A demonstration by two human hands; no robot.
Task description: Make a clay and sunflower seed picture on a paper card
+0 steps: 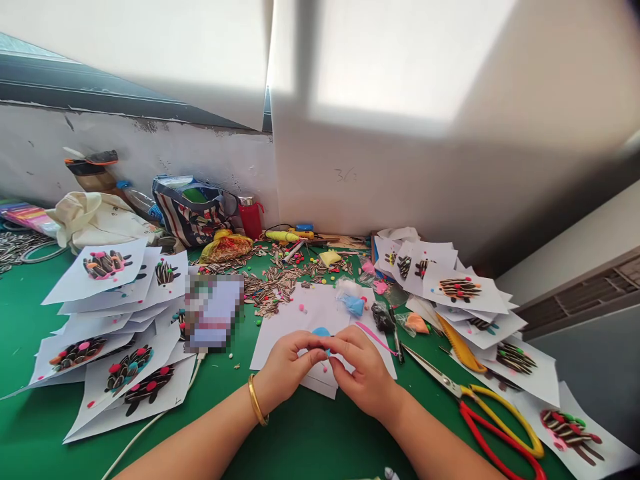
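My left hand and my right hand meet over the white paper at the front middle. Both are closed, with fingertips pinching a small piece of blue clay between them. A flat blue piece shows just behind the fingers; whether it is joined to the pinched bit I cannot tell. Beyond my hands lie a lump of blue clay in plastic, a black lump and small pink balls. A pink strip curves beside my right hand.
Stacks of paper with seed pictures stand left and right. Large scissors lie open at right, near a yellow cutter and a pen. Sunflower seeds are scattered behind; a blurred phone lies left with a cable.
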